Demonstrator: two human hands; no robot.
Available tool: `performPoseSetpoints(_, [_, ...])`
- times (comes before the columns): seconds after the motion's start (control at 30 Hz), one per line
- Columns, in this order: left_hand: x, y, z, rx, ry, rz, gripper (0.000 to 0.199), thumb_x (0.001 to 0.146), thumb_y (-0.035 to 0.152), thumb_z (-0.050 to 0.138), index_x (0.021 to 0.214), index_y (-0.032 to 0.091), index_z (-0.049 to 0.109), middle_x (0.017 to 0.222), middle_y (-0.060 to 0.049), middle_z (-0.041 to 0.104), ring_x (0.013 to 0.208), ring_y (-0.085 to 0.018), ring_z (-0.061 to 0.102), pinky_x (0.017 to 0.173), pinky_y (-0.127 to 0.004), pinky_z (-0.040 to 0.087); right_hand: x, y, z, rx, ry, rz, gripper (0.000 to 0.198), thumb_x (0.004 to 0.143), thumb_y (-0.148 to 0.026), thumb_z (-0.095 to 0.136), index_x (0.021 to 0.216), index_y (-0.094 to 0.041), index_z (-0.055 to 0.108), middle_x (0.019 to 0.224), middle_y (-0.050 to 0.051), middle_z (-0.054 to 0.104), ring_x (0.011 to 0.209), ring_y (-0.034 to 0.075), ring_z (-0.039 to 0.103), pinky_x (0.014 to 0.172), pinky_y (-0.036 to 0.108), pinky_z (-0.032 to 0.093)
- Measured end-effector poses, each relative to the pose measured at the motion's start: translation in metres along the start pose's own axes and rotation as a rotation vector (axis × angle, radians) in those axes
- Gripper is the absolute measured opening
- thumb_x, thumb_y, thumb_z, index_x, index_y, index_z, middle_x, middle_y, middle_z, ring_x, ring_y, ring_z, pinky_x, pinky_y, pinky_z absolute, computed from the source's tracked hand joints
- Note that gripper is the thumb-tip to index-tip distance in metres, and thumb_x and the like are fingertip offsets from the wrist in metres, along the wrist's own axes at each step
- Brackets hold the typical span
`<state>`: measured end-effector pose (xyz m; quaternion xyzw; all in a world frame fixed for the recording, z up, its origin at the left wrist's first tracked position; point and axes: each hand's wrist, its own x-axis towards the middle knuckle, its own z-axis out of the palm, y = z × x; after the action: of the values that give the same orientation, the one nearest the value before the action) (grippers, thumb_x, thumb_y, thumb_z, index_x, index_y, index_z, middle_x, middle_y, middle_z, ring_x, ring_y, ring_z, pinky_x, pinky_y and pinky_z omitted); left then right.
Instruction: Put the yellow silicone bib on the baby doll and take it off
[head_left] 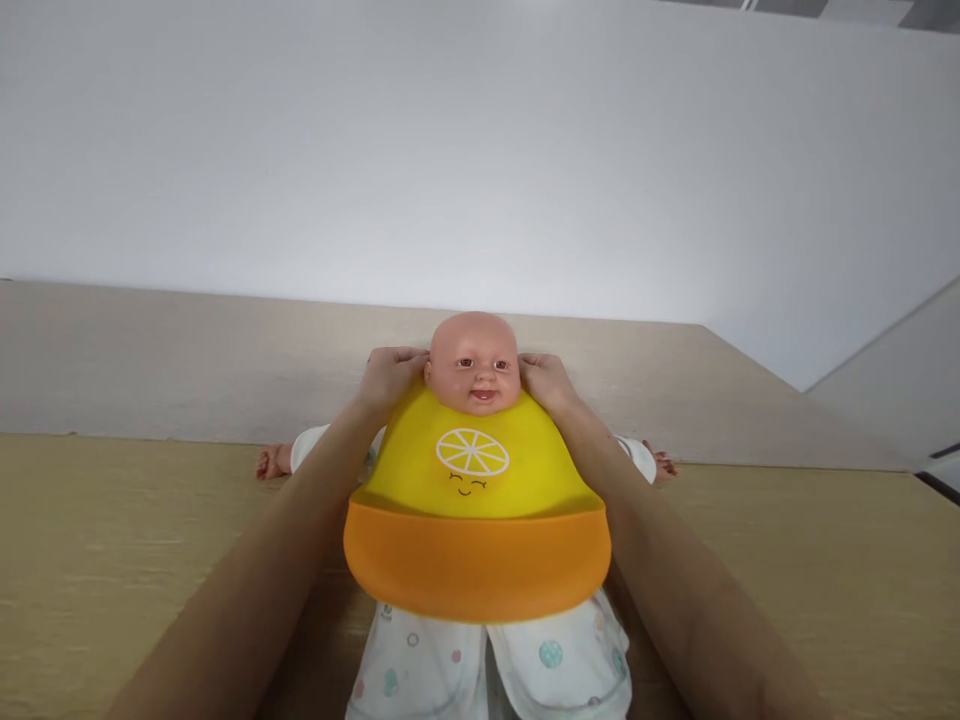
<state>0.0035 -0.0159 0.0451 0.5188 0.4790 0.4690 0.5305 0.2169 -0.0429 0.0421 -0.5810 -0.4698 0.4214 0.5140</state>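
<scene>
A baby doll lies on its back, face up, with its arms spread to both sides. Over its chest lies a silicone bib, yellow with a lemon slice and a smiling face, its orange catch pocket toward me. At the left side of the doll's neck, my left hand is closed on the bib's upper edge. My right hand grips the opposite edge at the neck. The fingertips of both hands and the bib's strap ends are hidden behind the doll's head.
The doll wears white patterned clothes. It lies on a light wooden surface. A pale raised board runs along the back, below a white wall.
</scene>
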Motion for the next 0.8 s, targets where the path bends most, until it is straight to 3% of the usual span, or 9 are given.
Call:
performPoseSetpoints(0.2, [-0.006, 0.004, 0.005, 0.006, -0.047, -0.031, 0.027, 0.063, 0.04, 0.058, 0.054, 0.014, 0.057, 0.05, 0.0, 0.054, 0.052, -0.013, 0.049, 0.054, -0.025, 0.04, -0.001, 0.008, 0.002, 0.071, -0.039, 0.068, 0.011, 0.058, -0.028, 0.053, 0.057, -0.017, 0.057, 0.048, -0.001, 0.053, 0.05, 0.013, 0.048, 0.048, 0.025, 0.038])
performPoseSetpoints(0.37, [-0.001, -0.004, 0.007, 0.233, 0.018, 0.042, 0.026, 0.067, 0.032, 0.051, 0.046, 0.016, 0.051, 0.045, 0.003, 0.045, 0.05, -0.011, 0.042, 0.05, -0.023, 0.031, 0.002, 0.017, -0.001, 0.0, -0.026, 0.068, 0.012, 0.058, -0.025, 0.051, 0.049, -0.018, 0.047, 0.041, -0.005, 0.038, 0.043, 0.009, 0.036, 0.043, 0.023, 0.027])
performPoseSetpoints(0.6, [-0.007, 0.003, 0.009, 0.419, 0.106, 0.165, 0.033, 0.071, 0.025, 0.048, 0.04, 0.017, 0.045, 0.041, 0.004, 0.035, 0.05, -0.01, 0.037, 0.051, -0.023, 0.026, 0.002, 0.024, -0.001, 0.021, -0.042, 0.077, 0.012, 0.061, -0.029, 0.054, 0.057, -0.018, 0.054, 0.049, -0.002, 0.052, 0.05, 0.013, 0.046, 0.05, 0.025, 0.037])
performPoseSetpoints(0.8, [-0.006, 0.002, 0.01, 0.431, 0.113, 0.185, 0.035, 0.073, 0.026, 0.046, 0.039, 0.017, 0.044, 0.041, 0.004, 0.035, 0.049, -0.01, 0.036, 0.051, -0.023, 0.026, 0.006, 0.028, 0.0, 0.004, -0.083, 0.047, 0.018, 0.064, -0.034, 0.053, 0.065, -0.017, 0.059, 0.056, 0.002, 0.06, 0.055, 0.017, 0.053, 0.054, 0.026, 0.042])
